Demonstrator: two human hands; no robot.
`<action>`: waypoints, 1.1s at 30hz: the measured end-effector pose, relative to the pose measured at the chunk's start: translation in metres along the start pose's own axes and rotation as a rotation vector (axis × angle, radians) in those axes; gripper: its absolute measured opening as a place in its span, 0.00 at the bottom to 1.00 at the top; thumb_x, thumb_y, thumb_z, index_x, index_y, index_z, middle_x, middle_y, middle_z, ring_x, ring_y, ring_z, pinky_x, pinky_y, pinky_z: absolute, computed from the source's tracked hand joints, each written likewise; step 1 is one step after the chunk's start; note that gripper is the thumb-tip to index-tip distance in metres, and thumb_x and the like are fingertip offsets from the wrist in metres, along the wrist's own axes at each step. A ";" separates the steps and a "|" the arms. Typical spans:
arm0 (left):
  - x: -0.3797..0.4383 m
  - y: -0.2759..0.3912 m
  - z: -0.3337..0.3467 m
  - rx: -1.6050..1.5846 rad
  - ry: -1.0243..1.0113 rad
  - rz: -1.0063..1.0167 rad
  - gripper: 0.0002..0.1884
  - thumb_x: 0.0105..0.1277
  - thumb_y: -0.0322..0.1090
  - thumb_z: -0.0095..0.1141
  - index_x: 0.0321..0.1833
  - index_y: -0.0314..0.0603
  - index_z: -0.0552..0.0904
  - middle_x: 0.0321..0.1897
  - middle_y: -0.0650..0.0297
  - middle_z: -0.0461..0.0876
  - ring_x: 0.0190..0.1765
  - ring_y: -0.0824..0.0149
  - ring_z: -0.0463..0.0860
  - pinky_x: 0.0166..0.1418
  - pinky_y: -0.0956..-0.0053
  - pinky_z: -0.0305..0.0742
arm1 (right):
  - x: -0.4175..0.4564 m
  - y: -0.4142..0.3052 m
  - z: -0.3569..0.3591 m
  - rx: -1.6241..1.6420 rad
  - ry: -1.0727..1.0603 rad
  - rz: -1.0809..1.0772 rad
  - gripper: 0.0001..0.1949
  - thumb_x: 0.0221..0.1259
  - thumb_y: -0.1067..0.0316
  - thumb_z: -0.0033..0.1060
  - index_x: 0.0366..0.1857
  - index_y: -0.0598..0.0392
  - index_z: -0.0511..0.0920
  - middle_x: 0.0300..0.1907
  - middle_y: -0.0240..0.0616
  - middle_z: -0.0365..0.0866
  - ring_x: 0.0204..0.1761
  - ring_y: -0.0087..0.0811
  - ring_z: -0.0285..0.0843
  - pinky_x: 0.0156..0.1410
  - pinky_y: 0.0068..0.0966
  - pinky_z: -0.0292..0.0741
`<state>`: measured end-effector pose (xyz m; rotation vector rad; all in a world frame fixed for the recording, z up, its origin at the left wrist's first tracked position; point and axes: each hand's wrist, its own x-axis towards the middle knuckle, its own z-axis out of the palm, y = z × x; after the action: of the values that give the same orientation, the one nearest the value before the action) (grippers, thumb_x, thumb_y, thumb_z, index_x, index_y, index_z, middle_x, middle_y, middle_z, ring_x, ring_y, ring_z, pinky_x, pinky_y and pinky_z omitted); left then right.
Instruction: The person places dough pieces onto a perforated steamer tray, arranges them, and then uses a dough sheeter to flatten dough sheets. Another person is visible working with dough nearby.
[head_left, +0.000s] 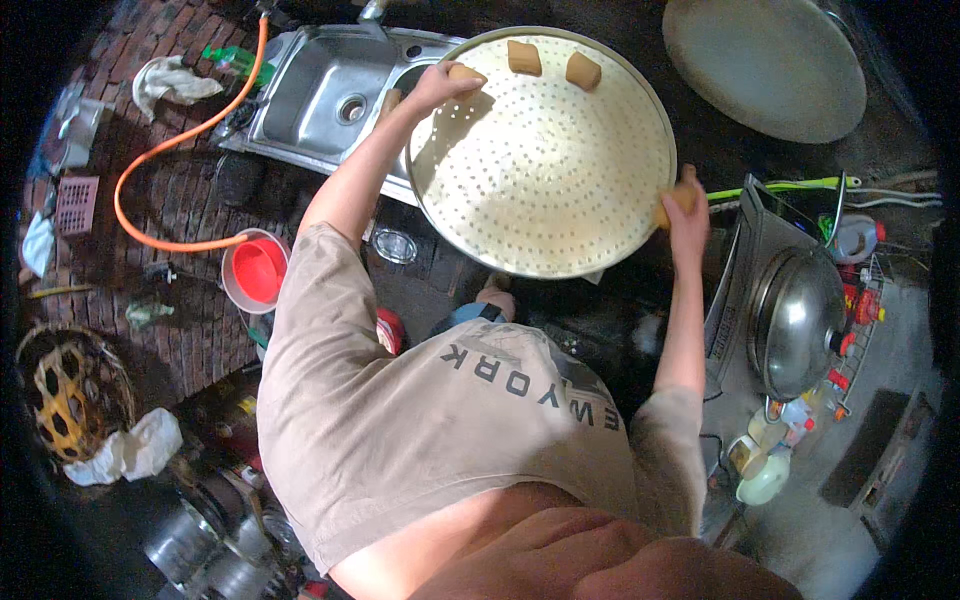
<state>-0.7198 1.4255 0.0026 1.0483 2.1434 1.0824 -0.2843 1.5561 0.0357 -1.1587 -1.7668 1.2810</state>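
A large round perforated metal tray (544, 172) lies before me, overlapping the sink's right side. Two brown, roughly square blocks (524, 58) of unclear material rest near its far rim, side by side and apart. My left hand (442, 84) grips another such block (468, 76) over the tray's upper left part and casts a shadow there. At the tray's right rim, my right hand (686, 214) is closed around a similar brown piece (677, 198); blur hides whether it also touches the rim.
A steel sink (330, 97) stands at the left, with an orange hose (124, 180) running to a red basin (259, 270). At the right are a lidded pan (802, 322) on a stove and a green-handled tool (787, 184). A large round pan (765, 67) lies at top right.
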 end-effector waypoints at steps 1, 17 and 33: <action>0.014 0.007 0.003 0.042 -0.044 -0.033 0.36 0.45 0.52 0.68 0.51 0.28 0.75 0.37 0.55 0.82 0.39 0.65 0.81 0.44 0.75 0.76 | 0.041 0.021 0.021 -0.039 -0.018 -0.007 0.31 0.48 0.64 0.67 0.58 0.58 0.65 0.54 0.44 0.70 0.55 0.36 0.68 0.60 0.28 0.66; 0.006 -0.005 0.036 0.437 0.234 0.305 0.40 0.46 0.43 0.67 0.58 0.26 0.66 0.49 0.45 0.72 0.53 0.50 0.71 0.61 0.64 0.64 | 0.139 0.050 0.132 -0.721 0.068 -0.355 0.38 0.45 0.52 0.66 0.61 0.55 0.61 0.56 0.51 0.66 0.59 0.50 0.62 0.63 0.41 0.62; 0.012 -0.011 0.048 0.517 0.474 0.211 0.34 0.41 0.42 0.71 0.52 0.33 0.72 0.46 0.51 0.75 0.51 0.52 0.72 0.56 0.64 0.67 | 0.138 0.058 0.137 -0.868 0.100 -0.264 0.35 0.45 0.51 0.65 0.59 0.52 0.65 0.55 0.47 0.68 0.58 0.45 0.64 0.60 0.42 0.62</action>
<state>-0.6969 1.4517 -0.0344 1.3760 2.8467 0.9584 -0.4426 1.6403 -0.0591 -1.3191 -2.3750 0.2601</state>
